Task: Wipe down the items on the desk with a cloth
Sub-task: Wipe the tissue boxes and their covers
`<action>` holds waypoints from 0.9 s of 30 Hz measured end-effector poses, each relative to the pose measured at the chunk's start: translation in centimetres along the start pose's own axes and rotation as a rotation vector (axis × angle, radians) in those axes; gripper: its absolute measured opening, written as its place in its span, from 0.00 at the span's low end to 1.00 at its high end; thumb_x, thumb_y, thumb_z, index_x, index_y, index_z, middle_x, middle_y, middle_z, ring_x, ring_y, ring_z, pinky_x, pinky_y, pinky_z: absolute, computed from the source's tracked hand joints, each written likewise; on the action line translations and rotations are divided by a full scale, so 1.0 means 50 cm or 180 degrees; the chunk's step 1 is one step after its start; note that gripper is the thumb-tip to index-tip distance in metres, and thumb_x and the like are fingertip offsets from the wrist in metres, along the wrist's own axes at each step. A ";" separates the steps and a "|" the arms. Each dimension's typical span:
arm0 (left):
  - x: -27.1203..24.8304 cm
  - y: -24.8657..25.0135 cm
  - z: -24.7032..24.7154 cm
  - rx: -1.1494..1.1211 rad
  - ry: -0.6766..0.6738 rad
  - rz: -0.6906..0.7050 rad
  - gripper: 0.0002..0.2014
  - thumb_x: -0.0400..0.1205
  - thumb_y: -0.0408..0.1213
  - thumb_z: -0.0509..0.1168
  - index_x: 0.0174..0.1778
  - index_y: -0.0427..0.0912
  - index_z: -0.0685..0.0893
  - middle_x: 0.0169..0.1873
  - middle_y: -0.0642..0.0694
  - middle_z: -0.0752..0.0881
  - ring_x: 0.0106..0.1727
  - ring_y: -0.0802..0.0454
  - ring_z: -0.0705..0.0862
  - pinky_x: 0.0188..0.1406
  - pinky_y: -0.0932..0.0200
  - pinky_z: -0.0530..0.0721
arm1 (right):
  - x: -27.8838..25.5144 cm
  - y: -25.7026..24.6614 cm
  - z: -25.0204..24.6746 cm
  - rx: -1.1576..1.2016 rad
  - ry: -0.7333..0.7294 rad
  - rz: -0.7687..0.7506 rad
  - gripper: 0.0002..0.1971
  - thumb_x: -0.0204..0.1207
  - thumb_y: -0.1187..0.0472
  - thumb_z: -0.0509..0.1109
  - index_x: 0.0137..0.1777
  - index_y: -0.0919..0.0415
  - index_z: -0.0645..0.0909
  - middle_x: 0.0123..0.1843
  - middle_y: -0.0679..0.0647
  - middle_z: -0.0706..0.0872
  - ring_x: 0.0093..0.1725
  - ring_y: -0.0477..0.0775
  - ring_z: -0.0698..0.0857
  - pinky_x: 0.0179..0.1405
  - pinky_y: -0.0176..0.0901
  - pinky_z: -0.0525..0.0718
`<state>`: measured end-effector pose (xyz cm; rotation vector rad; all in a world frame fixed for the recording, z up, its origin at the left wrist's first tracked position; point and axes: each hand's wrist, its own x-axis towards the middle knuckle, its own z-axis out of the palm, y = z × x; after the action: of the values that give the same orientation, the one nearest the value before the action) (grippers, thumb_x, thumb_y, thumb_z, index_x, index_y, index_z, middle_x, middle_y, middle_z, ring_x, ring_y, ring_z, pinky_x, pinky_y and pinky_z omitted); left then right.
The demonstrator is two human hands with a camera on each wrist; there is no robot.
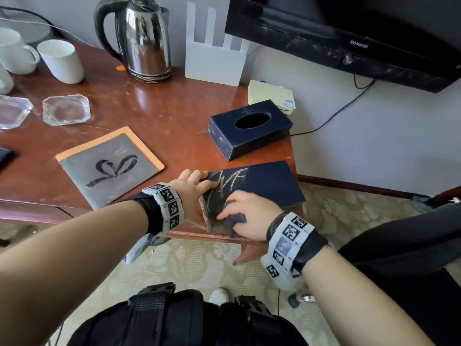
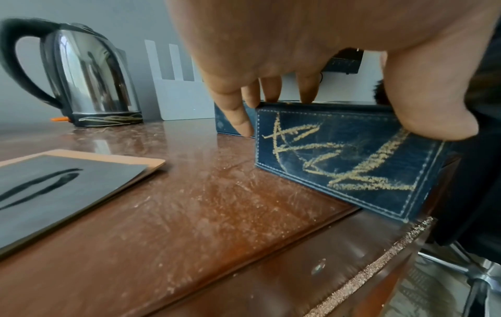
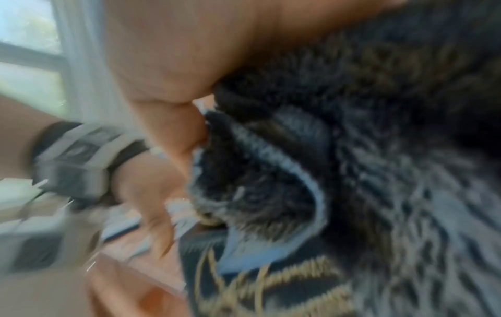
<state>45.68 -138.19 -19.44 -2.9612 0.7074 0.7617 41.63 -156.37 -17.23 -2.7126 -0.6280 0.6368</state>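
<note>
A dark blue box [image 1: 270, 182] with gold scribbles stands at the desk's front right corner. My left hand [image 1: 193, 184] grips its left end: in the left wrist view the fingers [image 2: 271, 92] hook over the box's [image 2: 339, 154] far top edge and the thumb sits on the near side. My right hand [image 1: 245, 216] holds a dark blue cloth [image 1: 237, 221] bunched against the box's near top face. The right wrist view is blurred and filled by the fuzzy cloth [image 3: 352, 150] over the gold marks of the box [image 3: 271, 289].
On the brown desk [image 1: 162, 108] are a steel kettle [image 1: 142, 38], white mugs [image 1: 61, 61], glass ashtrays [image 1: 66, 109], a grey folder with a bow [image 1: 109, 167], a dark tissue box [image 1: 249, 128] and a white router [image 1: 214, 61]. A TV [image 1: 349, 33] hangs above right.
</note>
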 end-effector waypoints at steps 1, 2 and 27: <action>-0.003 -0.007 0.000 -0.0141 0.0036 0.0018 0.56 0.64 0.68 0.71 0.81 0.55 0.45 0.77 0.51 0.53 0.73 0.47 0.57 0.74 0.52 0.62 | 0.012 0.013 -0.009 0.0115 0.0245 0.0259 0.18 0.76 0.59 0.63 0.63 0.42 0.81 0.67 0.47 0.72 0.66 0.53 0.73 0.57 0.43 0.75; -0.005 -0.014 0.001 -0.0321 0.0088 0.0037 0.57 0.66 0.64 0.72 0.82 0.53 0.43 0.78 0.51 0.53 0.75 0.48 0.57 0.75 0.53 0.61 | 0.024 0.022 -0.015 0.0250 0.0526 0.0628 0.18 0.77 0.58 0.63 0.65 0.43 0.79 0.68 0.48 0.70 0.66 0.54 0.73 0.59 0.46 0.76; -0.007 -0.003 0.117 -0.2458 -0.0240 -0.0290 0.56 0.74 0.55 0.69 0.80 0.44 0.31 0.82 0.49 0.37 0.81 0.52 0.36 0.75 0.59 0.34 | 0.089 -0.003 -0.046 -0.0660 -0.0843 -0.0458 0.21 0.76 0.66 0.63 0.64 0.43 0.81 0.71 0.47 0.70 0.69 0.50 0.71 0.58 0.38 0.69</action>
<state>42.79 -137.22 -24.46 -3.5472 0.3048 1.3950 46.26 -154.53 -16.74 -2.7576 -0.9949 0.9498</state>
